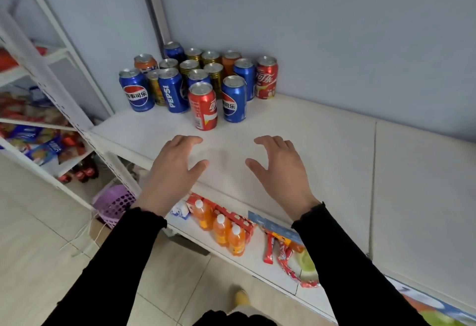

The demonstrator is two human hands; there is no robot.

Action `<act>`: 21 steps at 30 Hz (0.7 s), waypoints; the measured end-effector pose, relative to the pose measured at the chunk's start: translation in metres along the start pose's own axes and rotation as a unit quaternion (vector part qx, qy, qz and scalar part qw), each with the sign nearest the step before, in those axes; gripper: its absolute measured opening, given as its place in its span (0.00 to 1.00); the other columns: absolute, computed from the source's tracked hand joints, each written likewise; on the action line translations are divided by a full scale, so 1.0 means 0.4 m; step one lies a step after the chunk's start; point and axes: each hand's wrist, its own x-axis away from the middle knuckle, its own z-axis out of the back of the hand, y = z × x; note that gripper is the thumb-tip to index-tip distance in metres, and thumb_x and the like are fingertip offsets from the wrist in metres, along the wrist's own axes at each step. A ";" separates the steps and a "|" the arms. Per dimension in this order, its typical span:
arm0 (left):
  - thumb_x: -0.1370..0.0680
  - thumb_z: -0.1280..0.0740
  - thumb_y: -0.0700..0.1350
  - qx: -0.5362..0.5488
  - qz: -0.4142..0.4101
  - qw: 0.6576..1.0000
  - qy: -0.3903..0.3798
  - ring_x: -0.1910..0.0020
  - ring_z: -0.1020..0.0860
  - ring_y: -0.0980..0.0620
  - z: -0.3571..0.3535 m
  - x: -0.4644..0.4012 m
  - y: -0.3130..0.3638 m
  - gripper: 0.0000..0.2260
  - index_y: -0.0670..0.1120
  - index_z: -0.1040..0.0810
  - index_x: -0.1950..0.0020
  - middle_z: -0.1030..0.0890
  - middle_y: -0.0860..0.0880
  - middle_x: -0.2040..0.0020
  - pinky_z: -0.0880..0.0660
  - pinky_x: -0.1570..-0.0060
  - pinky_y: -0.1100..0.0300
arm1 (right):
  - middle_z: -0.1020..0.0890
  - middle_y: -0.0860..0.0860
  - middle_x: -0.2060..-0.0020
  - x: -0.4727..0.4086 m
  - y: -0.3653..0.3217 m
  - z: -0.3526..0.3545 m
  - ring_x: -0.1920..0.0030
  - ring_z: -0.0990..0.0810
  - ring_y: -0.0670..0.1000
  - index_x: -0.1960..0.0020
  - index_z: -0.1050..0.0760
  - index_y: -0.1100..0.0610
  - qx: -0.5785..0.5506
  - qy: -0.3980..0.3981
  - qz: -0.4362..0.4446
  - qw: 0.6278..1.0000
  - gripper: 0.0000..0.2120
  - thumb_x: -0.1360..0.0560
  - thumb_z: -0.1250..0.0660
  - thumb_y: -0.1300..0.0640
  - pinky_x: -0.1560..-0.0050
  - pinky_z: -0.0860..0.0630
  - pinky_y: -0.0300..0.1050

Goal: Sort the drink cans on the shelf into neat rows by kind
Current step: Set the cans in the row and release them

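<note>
A mixed cluster of upright drink cans stands at the back left of the white shelf (322, 145). Several blue Pepsi cans (233, 100) mingle with a red cola can (203, 106) at the front, a second red cola can (266, 77) at the right, several gold cans (215, 74) in the middle and orange cans (145, 62) behind. My left hand (171, 169) and my right hand (278, 171) hover palm down over the shelf's front, fingers spread, holding nothing, a short way in front of the cans.
A lower shelf holds orange juice bottles (221, 227), red packets (283, 256) and cartons. A white rack (64, 109) at the left carries snack bags and cola bottles. A purple basket (116, 203) sits on the tiled floor. A grey wall backs the shelf.
</note>
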 end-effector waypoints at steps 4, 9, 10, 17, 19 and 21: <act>0.22 0.29 0.52 0.013 0.031 0.999 0.025 0.35 0.26 0.47 0.010 -0.114 -0.051 0.26 0.47 0.31 0.27 0.25 0.46 0.33 0.27 0.37 0.50 | 0.22 0.48 0.38 -0.126 -0.006 -0.039 0.39 0.25 0.50 0.30 0.29 0.49 0.002 -0.013 -0.030 0.999 0.23 0.22 0.33 0.42 0.43 0.25 0.45; 0.26 0.25 0.55 0.071 0.044 0.995 0.047 0.34 0.26 0.48 0.004 -0.234 -0.069 0.34 0.49 0.37 0.25 0.27 0.47 0.30 0.27 0.37 0.52 | 0.22 0.50 0.38 -0.266 0.024 -0.061 0.40 0.23 0.51 0.30 0.30 0.51 -0.035 0.017 -0.102 0.994 0.22 0.22 0.32 0.47 0.46 0.28 0.42; 0.27 0.24 0.56 0.081 0.041 0.995 0.048 0.34 0.27 0.49 0.003 -0.255 -0.071 0.36 0.50 0.38 0.25 0.28 0.48 0.30 0.27 0.38 0.53 | 0.22 0.51 0.39 -0.294 0.035 -0.069 0.41 0.23 0.52 0.31 0.30 0.53 -0.042 0.032 -0.117 0.992 0.22 0.22 0.32 0.48 0.47 0.28 0.42; 0.31 0.25 0.64 0.071 0.041 0.996 0.019 0.34 0.27 0.48 -0.010 -0.363 -0.077 0.38 0.52 0.37 0.27 0.29 0.49 0.32 0.27 0.37 0.51 | 0.26 0.58 0.34 -0.508 0.098 -0.131 0.36 0.25 0.58 0.28 0.35 0.59 -0.124 0.124 -0.219 0.960 0.33 0.27 0.25 0.53 0.39 0.27 0.49; 0.29 0.25 0.61 0.083 0.032 0.996 0.011 0.34 0.27 0.49 -0.014 -0.368 -0.079 0.35 0.52 0.36 0.29 0.28 0.49 0.33 0.27 0.37 0.52 | 0.27 0.59 0.33 -0.556 0.113 -0.148 0.35 0.25 0.58 0.27 0.36 0.60 -0.159 0.119 -0.249 0.948 0.36 0.29 0.23 0.54 0.36 0.27 0.52; 0.28 0.25 0.60 0.094 0.017 0.995 0.003 0.34 0.27 0.50 -0.014 -0.372 -0.091 0.33 0.52 0.36 0.30 0.27 0.50 0.33 0.27 0.37 0.52 | 0.25 0.58 0.35 -0.589 0.126 -0.168 0.37 0.23 0.58 0.29 0.34 0.60 -0.204 0.110 -0.270 0.935 0.36 0.31 0.21 0.53 0.37 0.25 0.53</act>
